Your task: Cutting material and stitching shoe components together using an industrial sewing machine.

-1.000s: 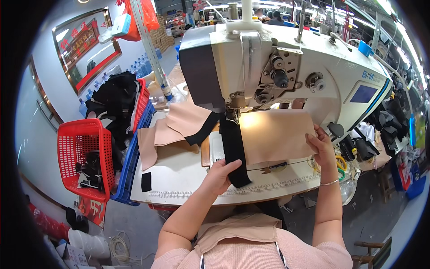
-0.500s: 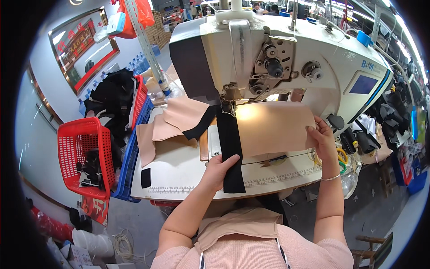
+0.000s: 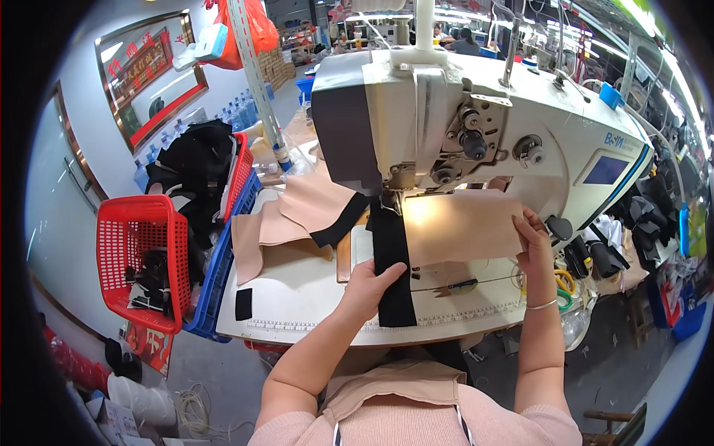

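Since the earlier frame, we note the black strip's (image 3: 396,306) near end has drawn slightly inward from the worktop's (image 3: 312,305) front edge. Strip runs to the sewing machine's (image 3: 554,123) presser foot. Left hand (image 3: 366,291), nearly closed, grips its left edge, thumb uppermost, fingers hidden. Right hand (image 3: 534,241) pinches the beige panel's (image 3: 467,232) right edge.

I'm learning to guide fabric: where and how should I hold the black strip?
Probably pinch the black strip near its free lower end, from the left, thumb on top: it lies flat, its upper end is under the sewing machine, and the pink panel adjoins its right side.
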Tool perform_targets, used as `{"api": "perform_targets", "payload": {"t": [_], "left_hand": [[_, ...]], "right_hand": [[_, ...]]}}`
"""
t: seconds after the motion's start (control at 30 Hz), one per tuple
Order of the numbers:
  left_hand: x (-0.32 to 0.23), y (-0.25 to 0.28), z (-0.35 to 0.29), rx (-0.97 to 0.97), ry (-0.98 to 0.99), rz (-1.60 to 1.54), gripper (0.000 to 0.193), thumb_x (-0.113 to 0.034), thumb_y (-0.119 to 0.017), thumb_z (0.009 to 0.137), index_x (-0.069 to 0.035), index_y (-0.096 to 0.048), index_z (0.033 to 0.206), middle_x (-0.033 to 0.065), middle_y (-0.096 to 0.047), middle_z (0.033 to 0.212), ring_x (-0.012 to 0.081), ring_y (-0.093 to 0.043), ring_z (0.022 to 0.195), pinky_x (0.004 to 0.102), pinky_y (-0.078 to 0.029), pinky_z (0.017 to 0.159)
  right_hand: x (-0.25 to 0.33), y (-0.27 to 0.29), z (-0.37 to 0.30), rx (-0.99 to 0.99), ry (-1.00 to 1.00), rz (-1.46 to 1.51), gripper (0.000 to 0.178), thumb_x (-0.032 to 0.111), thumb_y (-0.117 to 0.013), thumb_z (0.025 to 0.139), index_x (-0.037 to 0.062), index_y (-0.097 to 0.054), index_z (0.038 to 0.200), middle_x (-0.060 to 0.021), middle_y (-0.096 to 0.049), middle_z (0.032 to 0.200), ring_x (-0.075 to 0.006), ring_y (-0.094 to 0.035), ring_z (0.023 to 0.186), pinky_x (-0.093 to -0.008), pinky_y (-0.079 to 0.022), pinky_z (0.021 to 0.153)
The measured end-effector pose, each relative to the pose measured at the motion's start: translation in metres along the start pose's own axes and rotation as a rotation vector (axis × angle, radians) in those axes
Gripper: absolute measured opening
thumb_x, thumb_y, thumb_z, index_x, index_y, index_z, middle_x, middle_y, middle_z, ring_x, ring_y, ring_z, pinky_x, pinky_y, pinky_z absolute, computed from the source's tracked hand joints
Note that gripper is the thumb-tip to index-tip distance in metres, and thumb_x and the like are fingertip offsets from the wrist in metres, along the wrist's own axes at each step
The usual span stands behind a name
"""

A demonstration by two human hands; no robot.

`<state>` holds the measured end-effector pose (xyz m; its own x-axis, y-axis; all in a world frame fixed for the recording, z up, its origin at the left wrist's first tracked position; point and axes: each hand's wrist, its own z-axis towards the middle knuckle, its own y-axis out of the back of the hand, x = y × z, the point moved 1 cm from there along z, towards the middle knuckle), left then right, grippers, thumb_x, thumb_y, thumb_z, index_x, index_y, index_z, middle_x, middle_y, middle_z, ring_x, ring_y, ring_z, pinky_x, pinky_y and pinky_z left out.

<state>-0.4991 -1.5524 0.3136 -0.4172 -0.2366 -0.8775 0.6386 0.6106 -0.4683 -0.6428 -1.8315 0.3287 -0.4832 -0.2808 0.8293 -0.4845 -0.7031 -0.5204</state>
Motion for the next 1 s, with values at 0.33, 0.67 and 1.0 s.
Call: {"api": "perform_targets", "payload": {"t": [0.33,0.67,1.0], "left_hand": [[-0.023,0.010,0.038,-0.008,0.024,0.105,0.026,-0.010,-0.064,0.083,0.003,-0.057,0.104,0.0089,-0.064,0.093,0.0137,-0.064,0.076,0.0265,-0.054,0.067],[-0.031,0.015,0.056,-0.005,-0.040,0.284,0.024,-0.012,-0.065,0.083,0.002,-0.058,0.102,0.0065,-0.064,0.090,0.0123,-0.062,0.077,0.0254,-0.053,0.068],[-0.045,0.014,0.073,-0.034,-0.057,0.339,0.029,-0.014,-0.066,0.081,-0.001,-0.060,0.105,0.0042,-0.063,0.091,0.0091,-0.057,0.078,0.0238,-0.047,0.068]], "right_hand": [[-0.009,-0.008,0.027,-0.018,0.019,-0.005,0.031,0.009,-0.059,0.086,-0.0013,-0.052,0.114,-0.0092,-0.062,0.102,-0.0154,-0.063,0.089,-0.0263,-0.052,0.076],[-0.030,-0.009,0.048,-0.184,0.077,-0.027,0.034,0.010,-0.061,0.085,-0.0009,-0.051,0.115,-0.0090,-0.061,0.103,-0.0154,-0.062,0.089,-0.0266,-0.051,0.076],[-0.051,-0.001,0.062,-0.339,0.044,-0.193,0.033,0.016,-0.061,0.086,0.0030,-0.053,0.116,-0.0048,-0.060,0.101,-0.0120,-0.058,0.087,-0.0242,-0.047,0.074]]}}
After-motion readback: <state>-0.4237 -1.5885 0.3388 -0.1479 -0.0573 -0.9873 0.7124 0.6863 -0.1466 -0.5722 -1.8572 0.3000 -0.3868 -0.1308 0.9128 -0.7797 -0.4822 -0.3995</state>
